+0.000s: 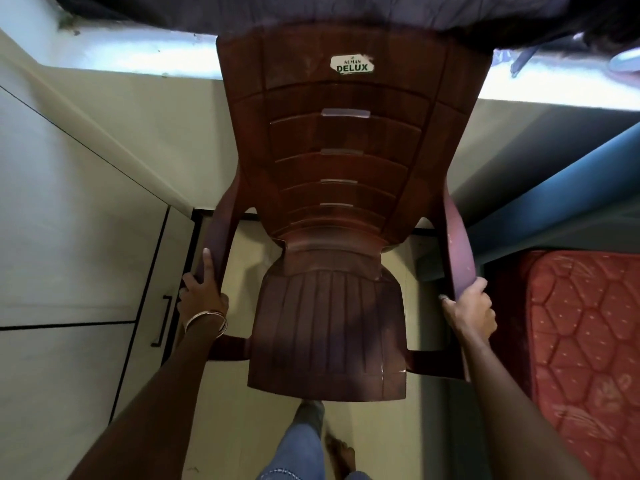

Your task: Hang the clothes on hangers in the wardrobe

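Both hands are clamped on a brown plastic chair [332, 237] mid-frame: left hand [202, 299] and right hand [469, 310] grip its armrests.

The chair [332, 209] sits between 2 hands: the left hand [201, 299] grips its left armrest, the right hand [471, 310] its right armrest. Left of the chair stands a cabinet [69, 237]; right of it lies a mattress [581, 341]. Cloth [311, 8] drapes over the chair's backrest top.
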A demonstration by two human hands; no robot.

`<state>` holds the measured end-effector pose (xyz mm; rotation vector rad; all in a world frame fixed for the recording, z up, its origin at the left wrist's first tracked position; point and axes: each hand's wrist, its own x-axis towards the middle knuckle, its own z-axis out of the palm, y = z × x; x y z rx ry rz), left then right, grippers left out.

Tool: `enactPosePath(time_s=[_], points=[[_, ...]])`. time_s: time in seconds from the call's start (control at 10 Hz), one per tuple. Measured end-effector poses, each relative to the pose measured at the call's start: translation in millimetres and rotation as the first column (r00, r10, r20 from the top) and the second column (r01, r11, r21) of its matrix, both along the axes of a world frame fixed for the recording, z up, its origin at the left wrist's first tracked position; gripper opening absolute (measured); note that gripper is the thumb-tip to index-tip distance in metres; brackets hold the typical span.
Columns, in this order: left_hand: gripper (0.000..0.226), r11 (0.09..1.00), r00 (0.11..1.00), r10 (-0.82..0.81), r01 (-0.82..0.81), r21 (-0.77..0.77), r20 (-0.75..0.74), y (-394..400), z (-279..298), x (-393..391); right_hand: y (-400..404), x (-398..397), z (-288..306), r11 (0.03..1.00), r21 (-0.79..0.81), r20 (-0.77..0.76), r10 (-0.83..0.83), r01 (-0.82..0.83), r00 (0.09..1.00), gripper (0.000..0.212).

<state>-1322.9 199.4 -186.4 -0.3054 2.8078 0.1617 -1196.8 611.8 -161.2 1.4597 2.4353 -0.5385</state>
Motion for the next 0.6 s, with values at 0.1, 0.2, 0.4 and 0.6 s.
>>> enactPosePath(time_s=[0.1, 0.2, 0.4, 0.6], points=[[0.103, 1.000, 1.000, -0.013, 0.013, -0.001, 0.019, -0.3, 1.0, -1.1, 2.6, 1.1, -1.1, 0.999, -0.024, 0.032, 0.030, -0.029, 0.999, 0.068], [0.105, 0.998, 0.996, -0.055, 0.057, -0.023, 0.067, -1.7, 5.2, -1.1, 3.5, 2.4, -1.3, 0.998, -0.052, 0.037, 0.036, -0.034, 0.999, 0.069], [0.105, 0.992, 0.970, -0.114, 0.124, -0.038, 0.213, -6.8, 20.6, -2.4, 0.7, 9.3, 10.7, 0.988, -0.152, 0.086, 0.015, -0.002, 0.996, 0.069], [0.050, 0.953, 0.941, -0.244, 0.277, -0.122, 0.233, 7.0, 71.6, 14.1, -8.7, 40.8, 38.2, 0.981, -0.147, 0.127, 0.141, -0.122, 0.982, 0.053]])
